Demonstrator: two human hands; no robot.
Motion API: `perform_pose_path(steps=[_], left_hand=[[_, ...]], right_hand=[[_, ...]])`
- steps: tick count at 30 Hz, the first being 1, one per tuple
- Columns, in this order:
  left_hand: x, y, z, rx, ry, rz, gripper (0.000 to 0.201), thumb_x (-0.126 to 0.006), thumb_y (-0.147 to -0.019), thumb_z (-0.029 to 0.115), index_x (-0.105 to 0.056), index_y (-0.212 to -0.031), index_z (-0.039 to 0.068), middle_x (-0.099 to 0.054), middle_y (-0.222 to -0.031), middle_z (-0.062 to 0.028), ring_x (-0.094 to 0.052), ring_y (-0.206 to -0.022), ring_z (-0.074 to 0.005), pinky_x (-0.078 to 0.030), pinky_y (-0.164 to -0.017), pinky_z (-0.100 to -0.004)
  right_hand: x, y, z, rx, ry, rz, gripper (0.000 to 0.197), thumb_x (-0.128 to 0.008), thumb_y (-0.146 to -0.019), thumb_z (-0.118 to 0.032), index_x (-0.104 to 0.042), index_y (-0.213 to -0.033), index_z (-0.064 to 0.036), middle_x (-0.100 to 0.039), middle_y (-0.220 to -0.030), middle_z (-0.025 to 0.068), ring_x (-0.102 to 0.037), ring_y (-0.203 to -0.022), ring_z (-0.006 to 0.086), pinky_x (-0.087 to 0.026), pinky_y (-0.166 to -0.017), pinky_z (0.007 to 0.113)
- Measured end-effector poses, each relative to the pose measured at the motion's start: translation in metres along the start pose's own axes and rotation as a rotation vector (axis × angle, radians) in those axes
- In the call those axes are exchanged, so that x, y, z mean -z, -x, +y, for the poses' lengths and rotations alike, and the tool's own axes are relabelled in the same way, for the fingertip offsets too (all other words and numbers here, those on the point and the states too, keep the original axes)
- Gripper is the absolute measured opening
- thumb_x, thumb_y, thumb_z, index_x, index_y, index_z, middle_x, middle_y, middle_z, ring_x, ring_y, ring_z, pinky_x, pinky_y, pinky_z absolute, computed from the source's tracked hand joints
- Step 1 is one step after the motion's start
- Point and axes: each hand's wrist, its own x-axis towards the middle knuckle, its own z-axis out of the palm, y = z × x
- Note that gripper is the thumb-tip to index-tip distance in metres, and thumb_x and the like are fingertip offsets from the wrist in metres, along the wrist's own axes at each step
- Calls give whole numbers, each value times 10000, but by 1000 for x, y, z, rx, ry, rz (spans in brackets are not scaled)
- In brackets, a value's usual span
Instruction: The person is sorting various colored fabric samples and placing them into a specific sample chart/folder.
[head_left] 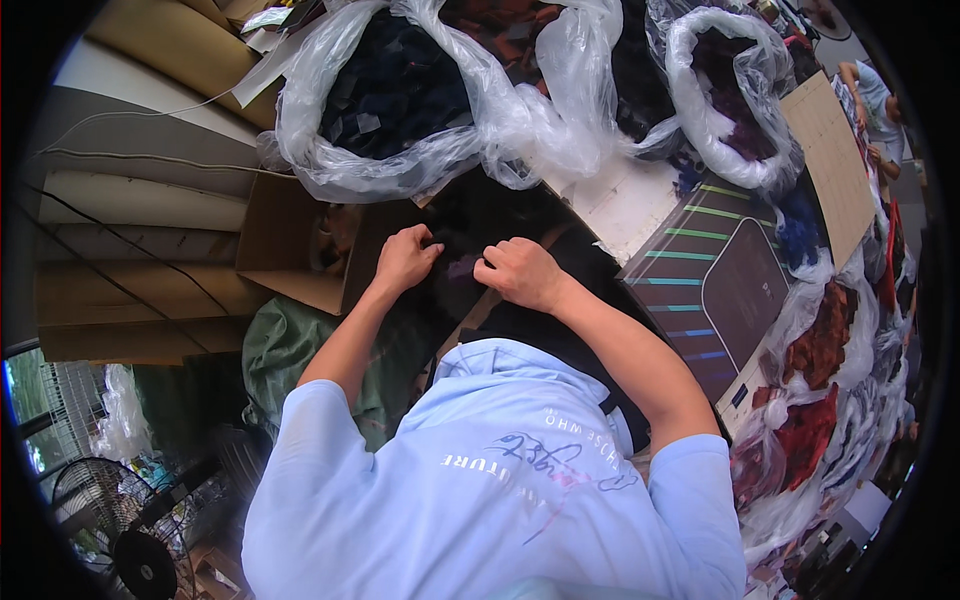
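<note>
My left hand is closed, thumb and fingers pinched together over dark, soft-looking material. A short way to its right, my right hand is curled in a similar pinch. Between the two hands shows a small purplish patch, perhaps cloth; its shape is lost in the shadow. What either hand grips, if anything, is too dark to make out. Just beyond the hands stands a large clear plastic bag, its rim rolled open around dark blue pieces.
An open cardboard box sits left of my left hand, above a green plastic sheet. On the right stand a dark striped box and more plastic bags of dark pieces. A black fan is at lower left. Another person works far right.
</note>
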Motion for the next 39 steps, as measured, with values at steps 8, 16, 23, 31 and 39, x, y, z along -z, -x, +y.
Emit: perform_pose_path(steps=[8, 16, 23, 31, 39], left_hand=[[9, -2, 1, 190, 204, -164, 283, -764, -860, 258, -639, -837, 5, -582, -614, -34, -560, -554, -128, -432, -529, -306], [22, -3, -6, 198, 211, -12, 139, -677, -901, 98, -650, -1018, 29, -690, -768, -49, -678, -689, -117, -532, -610, -274], [26, 18, 7, 65, 800, -124, 285, -662, -915, 52, -597, -1192, 42, -634, -973, -30, -613, -911, -106, -552, -804, -295], [33, 20, 49, 97, 744, -27, 235, -702, -935, 146, -615, -1131, 52, -609, -894, 3, -586, -809, -87, -533, -701, -268], [24, -22, -15, 176, 258, -107, 117, -742, -874, 137, -659, -932, 78, -601, -721, 43, -496, -589, -49, -363, -529, -220]], right_hand=[[-4, -4, 3, 0, -4, 27, 182, -653, -712, -124, -576, -877, -118, -513, -762, 42, -560, -679, 216, -443, -608, 352], [6, -3, 0, -93, -7, 106, 130, -640, -737, -103, -583, -853, -113, -523, -738, 52, -572, -659, 227, -448, -585, 355], [13, 22, -2, -209, -2, 99, 128, -630, -731, -94, -592, -852, -108, -536, -728, 65, -585, -654, 244, -464, -583, 375], [8, 24, -8, -206, -19, 85, 96, -636, -736, -100, -573, -806, -120, -526, -717, 66, -589, -653, 247, -459, -574, 380], [-8, 9, -14, -89, -75, 49, 129, -663, -720, -121, -571, -809, -140, -542, -748, 45, -598, -693, 226, -462, -609, 367]])
